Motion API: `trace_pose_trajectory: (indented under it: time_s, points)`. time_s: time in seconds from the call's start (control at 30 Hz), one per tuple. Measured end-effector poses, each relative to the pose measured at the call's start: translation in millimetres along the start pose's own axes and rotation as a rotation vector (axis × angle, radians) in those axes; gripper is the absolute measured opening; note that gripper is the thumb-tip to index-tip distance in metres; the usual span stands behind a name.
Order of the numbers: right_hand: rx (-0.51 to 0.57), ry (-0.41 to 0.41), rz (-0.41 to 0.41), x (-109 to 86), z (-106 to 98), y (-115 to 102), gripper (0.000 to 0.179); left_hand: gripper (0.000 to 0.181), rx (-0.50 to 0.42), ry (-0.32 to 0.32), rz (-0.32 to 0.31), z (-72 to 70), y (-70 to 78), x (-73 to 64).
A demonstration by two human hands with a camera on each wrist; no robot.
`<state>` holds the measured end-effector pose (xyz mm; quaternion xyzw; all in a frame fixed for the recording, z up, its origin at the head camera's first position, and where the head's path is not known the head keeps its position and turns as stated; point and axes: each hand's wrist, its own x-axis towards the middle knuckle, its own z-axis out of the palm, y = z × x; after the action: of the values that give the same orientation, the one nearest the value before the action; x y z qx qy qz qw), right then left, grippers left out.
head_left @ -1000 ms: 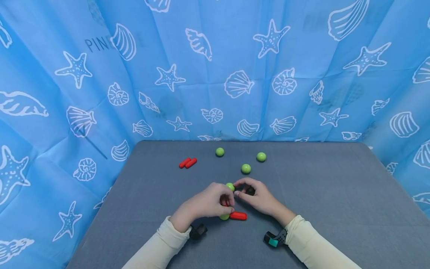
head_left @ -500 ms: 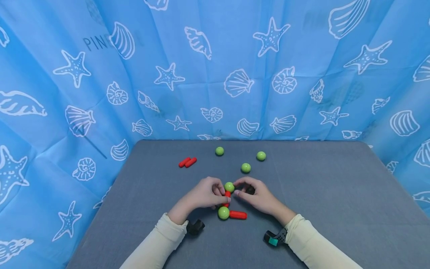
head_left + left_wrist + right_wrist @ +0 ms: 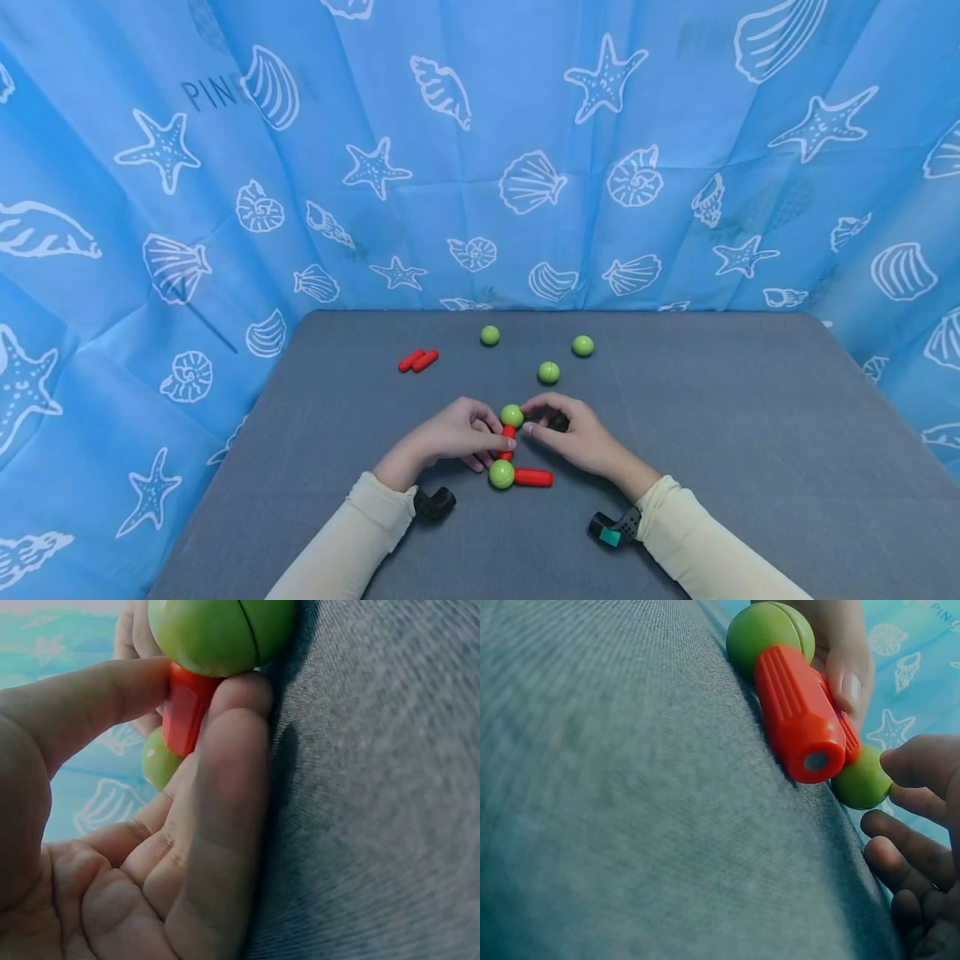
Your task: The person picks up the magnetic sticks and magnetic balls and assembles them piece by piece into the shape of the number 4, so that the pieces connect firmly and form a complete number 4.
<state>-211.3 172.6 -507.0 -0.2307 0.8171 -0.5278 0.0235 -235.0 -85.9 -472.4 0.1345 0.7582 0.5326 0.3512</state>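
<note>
My left hand [image 3: 453, 437] pinches a ribbed red rod [image 3: 507, 442] between thumb and fingers, as the left wrist view also shows. This rod runs between a near green ball [image 3: 502, 474] and a far green ball [image 3: 512, 416]. A second red rod [image 3: 533, 477] extends rightward from the near ball; its free end carries a grey disc [image 3: 815, 761] in the right wrist view. On the right side of the far ball, my right hand [image 3: 570, 433] has loosely bent fingertips right at the ball's surface, not wrapped round it.
Loose green balls lie farther back on the grey table [image 3: 712, 417]: one at the left [image 3: 490, 335], one in the middle [image 3: 549, 372] and one at the right [image 3: 582, 345]. Two red rods [image 3: 418, 360] lie side by side at the back left. A blue shell-print curtain [image 3: 480, 167] hangs behind.
My left hand has moved back from over the near ball to the red rod between the balls, uncovering the near ball and that rod. My right hand has stayed beside the far ball.
</note>
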Motion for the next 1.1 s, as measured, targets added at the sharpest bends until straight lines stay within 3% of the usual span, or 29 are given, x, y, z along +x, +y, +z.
trace_pose_trajectory:
  time_s: [0.23,0.5,0.8,0.9,1.1]
  points:
    - [0.007,0.043,0.011,1.0,0,-1,0.022,0.029,-0.008,0.007,0.002,-2.3,-6.4,2.5]
    - [0.04,0.186,-0.003,1.9,0,0,0.019,0.032,0.002,-0.001,0.008,-6.0,-10.6,4.3]
    - [-0.038,0.394,0.032,4.0,0,2,0.051,0.032,-0.006,-0.043,-0.005,-9.2,-10.1,6.4]
    - [-0.083,0.398,0.043,4.1,-1,3,0.059,0.031,-0.006,-0.042,-0.004,-9.0,-9.3,6.0]
    - [-0.179,0.31,0.066,5.0,-2,3,0.066,0.031,0.002,-0.036,0.0,-9.4,-9.4,4.5]
